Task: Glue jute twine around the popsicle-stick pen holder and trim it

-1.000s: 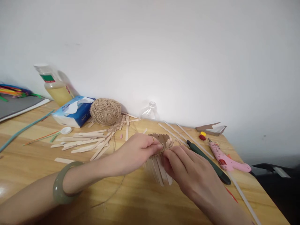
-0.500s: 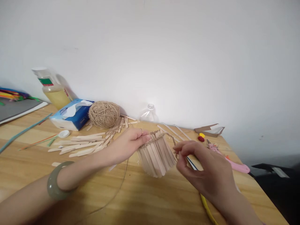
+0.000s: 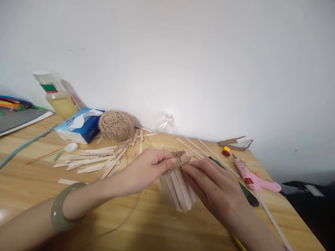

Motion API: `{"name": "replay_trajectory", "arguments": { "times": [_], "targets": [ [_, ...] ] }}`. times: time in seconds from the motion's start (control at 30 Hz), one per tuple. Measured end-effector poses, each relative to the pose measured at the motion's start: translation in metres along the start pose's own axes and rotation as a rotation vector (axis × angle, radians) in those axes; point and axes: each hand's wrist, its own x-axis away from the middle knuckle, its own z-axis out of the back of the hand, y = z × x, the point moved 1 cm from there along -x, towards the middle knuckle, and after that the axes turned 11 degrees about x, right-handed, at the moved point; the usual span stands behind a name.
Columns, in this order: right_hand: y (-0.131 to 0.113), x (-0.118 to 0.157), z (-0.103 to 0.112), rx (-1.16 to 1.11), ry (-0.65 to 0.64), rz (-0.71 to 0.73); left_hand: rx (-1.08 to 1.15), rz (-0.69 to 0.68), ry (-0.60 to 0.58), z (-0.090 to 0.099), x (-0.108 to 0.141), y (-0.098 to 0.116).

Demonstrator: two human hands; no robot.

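In the head view, the left hand (image 3: 153, 165) is reaching in from the left, its grip pinching the twine braid (image 3: 178, 166) at the stick cup's rim, while the right hand (image 3: 217, 188) is bending inward, fingertips pressing the braid's other side. The stick cup (image 3: 178, 190), pale flat wood with rounded ends, is tilting between them above the table (image 3: 146, 223). A coarse, round twine ball (image 3: 116, 125) is sitting beside a glossy tissue box (image 3: 80, 125). Grained wood is running toward a plain white wall (image 3: 167, 62).
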Motion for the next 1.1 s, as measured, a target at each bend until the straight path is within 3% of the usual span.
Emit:
{"name": "replay_trajectory", "arguments": {
  "times": [0.17,0.43,0.63,0.8,0.93,1.1],
  "targets": [
    [-0.002,-0.003,0.009,0.094,-0.070,0.096,-0.013,-0.010,-0.025,-0.001,0.000,-0.001],
    [-0.004,-0.003,0.012,0.174,-0.156,0.120,0.005,-0.041,-0.047,-0.008,0.002,0.002],
    [-0.002,0.001,0.000,0.184,-0.034,0.114,0.013,-0.009,-0.033,-0.007,0.001,-0.001],
    [0.002,0.002,-0.009,0.119,0.098,-0.039,0.101,0.004,-0.076,-0.005,0.000,-0.001],
    [-0.001,-0.001,-0.011,0.060,0.102,-0.081,0.103,0.037,-0.032,-0.005,-0.001,0.002],
    [-0.006,-0.001,-0.013,-0.058,0.124,-0.123,0.021,0.050,-0.084,-0.008,-0.001,0.002]
  ]
}}
